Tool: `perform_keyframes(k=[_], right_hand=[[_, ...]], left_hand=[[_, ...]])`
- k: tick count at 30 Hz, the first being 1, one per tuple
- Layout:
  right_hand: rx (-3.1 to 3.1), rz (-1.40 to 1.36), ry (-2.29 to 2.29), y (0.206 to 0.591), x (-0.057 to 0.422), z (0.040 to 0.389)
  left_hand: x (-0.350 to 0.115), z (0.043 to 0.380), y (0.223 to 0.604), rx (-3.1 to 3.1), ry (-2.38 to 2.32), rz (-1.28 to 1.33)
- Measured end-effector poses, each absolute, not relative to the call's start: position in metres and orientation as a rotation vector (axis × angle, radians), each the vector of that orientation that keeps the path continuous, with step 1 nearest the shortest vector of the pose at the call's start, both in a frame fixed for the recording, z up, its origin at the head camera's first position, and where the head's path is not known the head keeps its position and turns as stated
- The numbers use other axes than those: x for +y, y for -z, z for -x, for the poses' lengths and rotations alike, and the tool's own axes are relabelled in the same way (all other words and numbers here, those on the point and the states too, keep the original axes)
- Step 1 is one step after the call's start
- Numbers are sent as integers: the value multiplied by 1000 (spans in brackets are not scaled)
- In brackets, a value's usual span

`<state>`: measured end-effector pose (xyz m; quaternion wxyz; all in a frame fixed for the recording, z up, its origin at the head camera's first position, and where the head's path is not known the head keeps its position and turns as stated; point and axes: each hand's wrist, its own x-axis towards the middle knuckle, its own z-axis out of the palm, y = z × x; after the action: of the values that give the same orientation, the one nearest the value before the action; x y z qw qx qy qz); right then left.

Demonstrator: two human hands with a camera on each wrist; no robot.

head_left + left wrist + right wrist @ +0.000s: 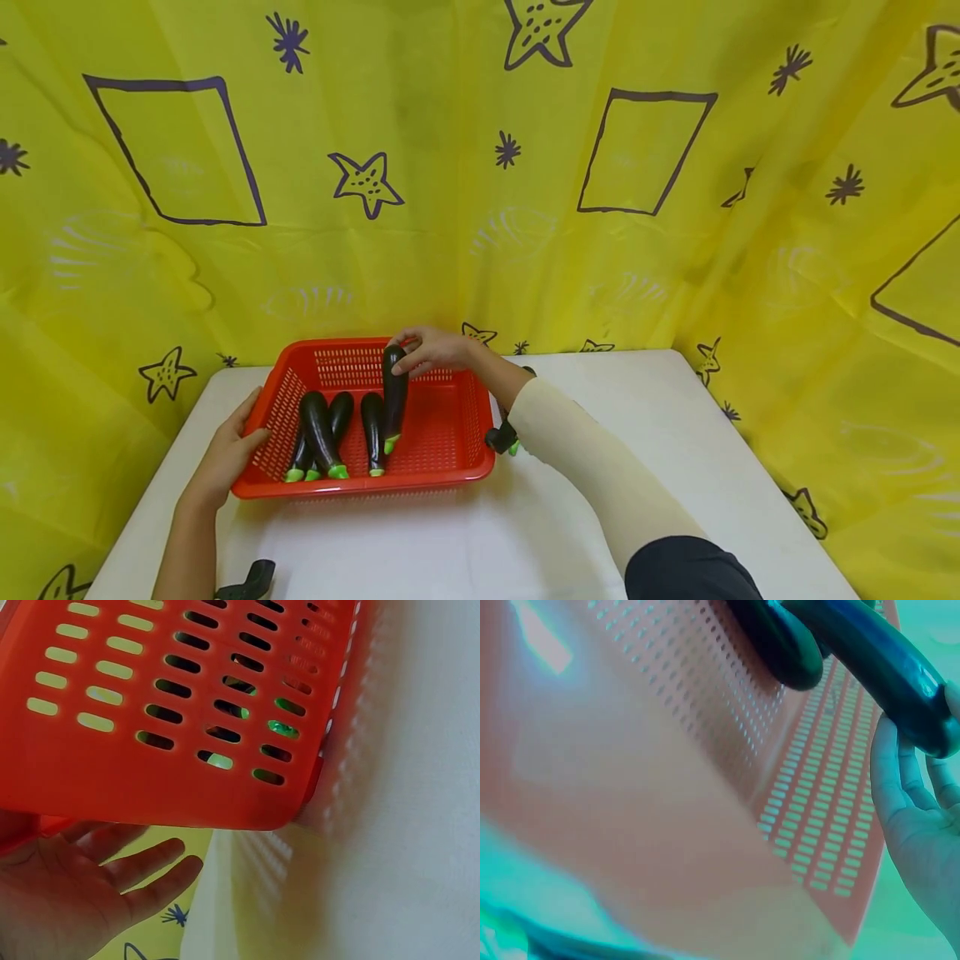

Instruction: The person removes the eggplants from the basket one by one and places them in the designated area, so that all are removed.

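A red plastic basket (pixel 442 477) with slotted walls stands on the white table. Several dark eggplants with green stem ends lie inside, one eggplant (pixel 321 429) across others at the left and another eggplant (pixel 372 429) near the middle. My right hand (pixel 435 350) pinches the rounded end of one more eggplant (pixel 394 392) inside the basket, its green end pointing down towards me. In the right wrist view, fingers and thumb hold that eggplant (pixel 885 667) by its end. My left hand (pixel 225 454) grips the basket's left rim, thumb over the edge; some fingers extend past the rim in the left wrist view.
Right of the basket, a dark shape with a green tip (pixel 513 448) lies mostly hidden behind my right forearm. Black wrist devices (pixel 501 437) sit at both wrists. A yellow patterned curtain (pixel 450 250) hangs behind and beside the white table (pixel 645 400).
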<state>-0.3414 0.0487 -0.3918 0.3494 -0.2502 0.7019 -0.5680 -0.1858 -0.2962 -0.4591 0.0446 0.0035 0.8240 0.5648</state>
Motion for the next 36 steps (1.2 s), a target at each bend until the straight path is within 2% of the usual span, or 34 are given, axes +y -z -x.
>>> perform_keyframes(k=[19,36], right_hand=[[1815,517,1579,388,76,342],[1802,508,1657,395,95,336]], left_hand=[[-303,189,458,1972,-1987,18],[-303,196,460,1949,-1965,41]])
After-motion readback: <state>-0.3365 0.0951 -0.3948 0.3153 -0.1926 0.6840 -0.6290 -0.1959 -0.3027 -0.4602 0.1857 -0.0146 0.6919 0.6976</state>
